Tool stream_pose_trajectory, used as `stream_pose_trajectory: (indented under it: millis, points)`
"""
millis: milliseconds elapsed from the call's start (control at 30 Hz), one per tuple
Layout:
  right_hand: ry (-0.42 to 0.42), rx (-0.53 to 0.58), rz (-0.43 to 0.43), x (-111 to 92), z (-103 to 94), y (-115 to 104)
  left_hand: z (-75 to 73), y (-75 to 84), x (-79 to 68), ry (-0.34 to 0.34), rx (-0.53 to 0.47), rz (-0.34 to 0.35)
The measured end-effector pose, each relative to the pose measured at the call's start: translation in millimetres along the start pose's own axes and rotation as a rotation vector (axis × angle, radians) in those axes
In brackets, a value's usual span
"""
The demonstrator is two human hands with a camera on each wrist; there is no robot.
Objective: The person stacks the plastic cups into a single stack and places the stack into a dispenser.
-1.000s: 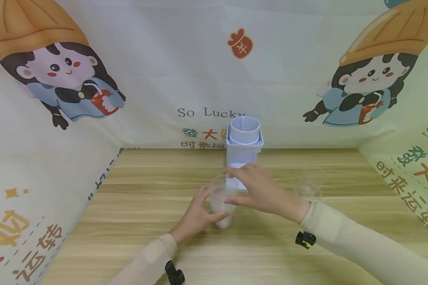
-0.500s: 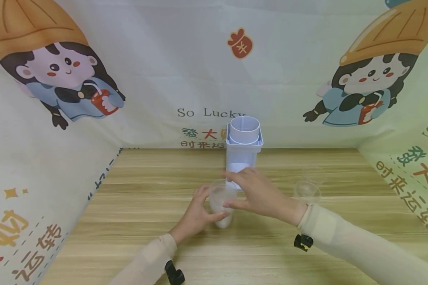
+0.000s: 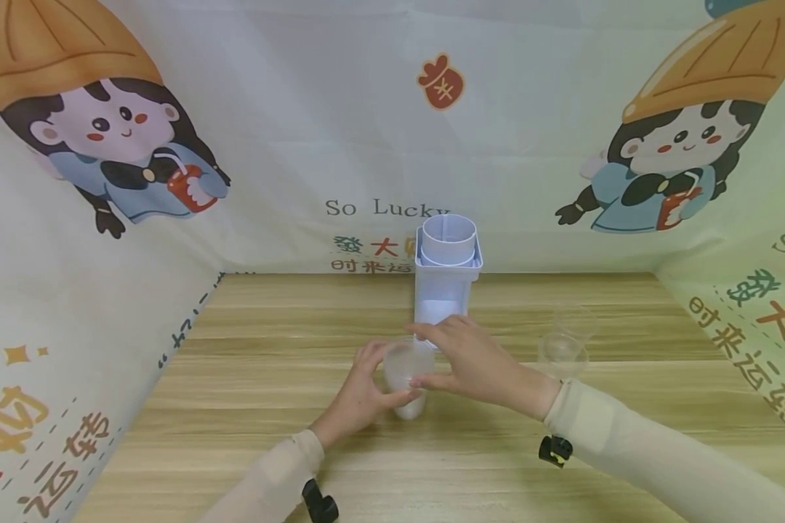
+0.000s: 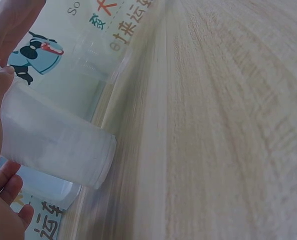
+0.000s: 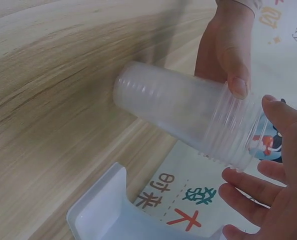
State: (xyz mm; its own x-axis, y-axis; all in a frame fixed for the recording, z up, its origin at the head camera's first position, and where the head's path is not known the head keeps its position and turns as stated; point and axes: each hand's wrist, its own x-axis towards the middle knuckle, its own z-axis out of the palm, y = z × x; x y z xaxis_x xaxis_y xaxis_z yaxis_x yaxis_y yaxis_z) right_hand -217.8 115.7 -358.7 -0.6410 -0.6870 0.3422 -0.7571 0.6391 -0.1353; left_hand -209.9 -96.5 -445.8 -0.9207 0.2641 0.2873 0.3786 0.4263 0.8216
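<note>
A stack of clear plastic cups (image 3: 405, 370) stands upright on the wooden table near its middle. My left hand (image 3: 356, 396) grips the stack from the left, thumb in front and fingers behind. In the right wrist view the nested rims of the cups (image 5: 228, 122) show just above the left thumb. My right hand (image 3: 477, 363) spans the uppermost cup (image 5: 253, 145), its thumb and fingers at opposite sides of the rim. Just behind the stack stands a pale lilac cup holder (image 3: 448, 287) with a round opening on top. The right hand hides part of its base.
To the right on the table lie some faint clear cup-like pieces (image 3: 562, 352); their exact number is hard to tell. A printed cloth backdrop (image 3: 340, 131) closes off the back and both sides of the wooden table (image 3: 248, 349).
My right hand has moved down slightly with the uppermost cup, which has sunk lower into the stack. My left hand keeps its place around the stack.
</note>
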Motion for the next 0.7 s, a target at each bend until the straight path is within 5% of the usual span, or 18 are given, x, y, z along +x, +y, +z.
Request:
stream_pose_trajectory:
  millis: [700]
  points:
    - [0.016, 0.036, 0.059, -12.6, -10.6, 8.8, 0.4, -1.0, -0.4, 0.015, 0.001, 0.015]
